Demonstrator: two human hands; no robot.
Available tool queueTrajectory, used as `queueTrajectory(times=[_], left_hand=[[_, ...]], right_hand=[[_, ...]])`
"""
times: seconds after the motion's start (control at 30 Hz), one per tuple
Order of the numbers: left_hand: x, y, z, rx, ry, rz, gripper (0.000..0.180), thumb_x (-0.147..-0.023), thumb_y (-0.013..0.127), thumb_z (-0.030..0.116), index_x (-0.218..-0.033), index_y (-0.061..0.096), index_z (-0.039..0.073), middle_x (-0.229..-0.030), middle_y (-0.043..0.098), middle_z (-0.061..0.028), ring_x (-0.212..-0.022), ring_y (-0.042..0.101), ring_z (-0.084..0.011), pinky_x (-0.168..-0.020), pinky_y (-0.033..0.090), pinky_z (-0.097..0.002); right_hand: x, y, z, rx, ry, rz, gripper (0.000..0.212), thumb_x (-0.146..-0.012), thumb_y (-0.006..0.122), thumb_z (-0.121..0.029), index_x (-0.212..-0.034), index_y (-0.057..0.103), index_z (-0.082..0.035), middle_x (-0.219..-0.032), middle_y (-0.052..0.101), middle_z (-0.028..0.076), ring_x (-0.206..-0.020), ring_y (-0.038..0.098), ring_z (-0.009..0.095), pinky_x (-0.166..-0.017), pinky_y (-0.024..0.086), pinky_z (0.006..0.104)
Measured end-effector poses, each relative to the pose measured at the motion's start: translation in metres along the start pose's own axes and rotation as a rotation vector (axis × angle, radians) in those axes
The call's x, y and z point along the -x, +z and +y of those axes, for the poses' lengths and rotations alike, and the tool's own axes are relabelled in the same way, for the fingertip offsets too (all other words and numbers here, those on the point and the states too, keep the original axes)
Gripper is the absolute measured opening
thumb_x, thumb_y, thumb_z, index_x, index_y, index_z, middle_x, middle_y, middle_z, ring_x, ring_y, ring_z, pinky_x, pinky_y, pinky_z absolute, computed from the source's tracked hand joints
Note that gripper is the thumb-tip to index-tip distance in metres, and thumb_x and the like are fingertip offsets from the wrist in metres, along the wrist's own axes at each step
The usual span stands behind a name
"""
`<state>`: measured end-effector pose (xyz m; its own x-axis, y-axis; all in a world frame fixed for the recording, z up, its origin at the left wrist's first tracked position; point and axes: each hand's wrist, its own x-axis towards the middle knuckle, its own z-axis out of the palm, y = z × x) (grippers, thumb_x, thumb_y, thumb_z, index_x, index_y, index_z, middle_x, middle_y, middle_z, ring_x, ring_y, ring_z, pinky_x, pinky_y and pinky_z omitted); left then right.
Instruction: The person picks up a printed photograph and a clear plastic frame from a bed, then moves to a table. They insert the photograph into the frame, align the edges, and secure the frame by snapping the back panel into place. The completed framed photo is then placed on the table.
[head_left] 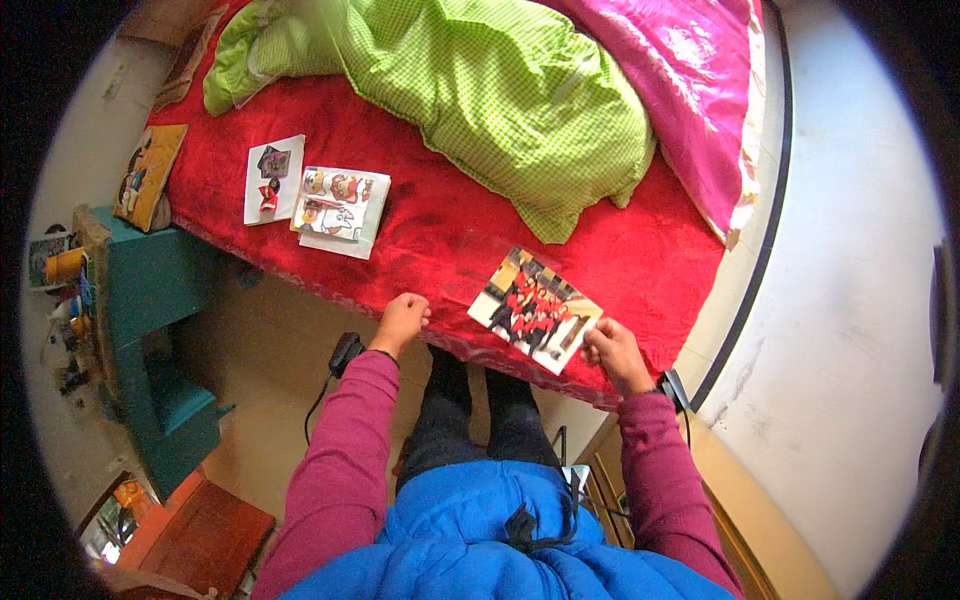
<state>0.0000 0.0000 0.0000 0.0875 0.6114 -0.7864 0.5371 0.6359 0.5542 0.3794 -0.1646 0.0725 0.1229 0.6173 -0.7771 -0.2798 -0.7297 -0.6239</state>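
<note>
My right hand (pixel 612 352) pinches the right corner of a printed photo (pixel 534 308) that lies flat near the front edge of a bed covered in a red blanket (pixel 420 215). The photo shows a group of people in red. My left hand (pixel 402 320) is closed in a loose fist at the blanket's front edge, left of the photo, with nothing visible in it. Further left on the blanket lie a cartoon picture sheet (pixel 340 207) and a smaller white card (pixel 272 179).
A green checked quilt (pixel 500 90) and a pink quilt (pixel 690 80) are bunched at the back of the bed. A teal cabinet (pixel 150 330) stands at the left, a yellow cushion (pixel 150 172) beside the bed, and a white wall (pixel 850 300) on the right.
</note>
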Motion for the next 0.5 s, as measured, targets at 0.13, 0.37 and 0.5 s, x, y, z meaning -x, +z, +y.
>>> queueTrajectory(times=[0.13,0.37,0.5], left_hand=[[0.010,0.007,0.021,-0.023,0.069,0.059,0.022,-0.093,0.059,0.022,-0.095,0.067,0.001,-0.081,0.070,-0.0064,-0.069,0.065,-0.0146,-0.064,0.052,-0.0318],[-0.017,0.039,-0.003,-0.442,0.629,0.095,0.016,-0.079,0.059,0.016,-0.076,0.070,0.004,-0.080,0.068,-0.0210,-0.078,0.066,-0.0402,-0.072,0.052,-0.0520],[0.006,0.050,0.012,-0.182,0.352,0.227,0.022,-0.083,0.054,0.015,-0.075,0.067,0.000,-0.081,0.065,-0.0280,-0.084,0.065,-0.0456,-0.076,0.051,-0.0553]], right_hand=[[-0.055,0.017,0.025,0.188,-0.023,0.080,0.014,-0.094,0.060,-0.017,-0.090,0.061,-0.003,-0.071,0.064,0.004,-0.058,0.061,0.013,-0.051,0.048,0.0275],[-0.104,0.007,0.040,0.211,-0.201,-0.129,0.024,-0.096,0.057,-0.017,-0.111,0.071,-0.004,-0.099,0.071,0.005,-0.085,0.065,0.015,-0.075,0.051,0.0284],[-0.095,0.005,0.027,0.160,-0.034,0.018,0.007,-0.098,0.056,-0.015,-0.091,0.056,-0.011,-0.071,0.049,-0.006,-0.054,0.044,0.004,-0.046,0.035,0.0206]])
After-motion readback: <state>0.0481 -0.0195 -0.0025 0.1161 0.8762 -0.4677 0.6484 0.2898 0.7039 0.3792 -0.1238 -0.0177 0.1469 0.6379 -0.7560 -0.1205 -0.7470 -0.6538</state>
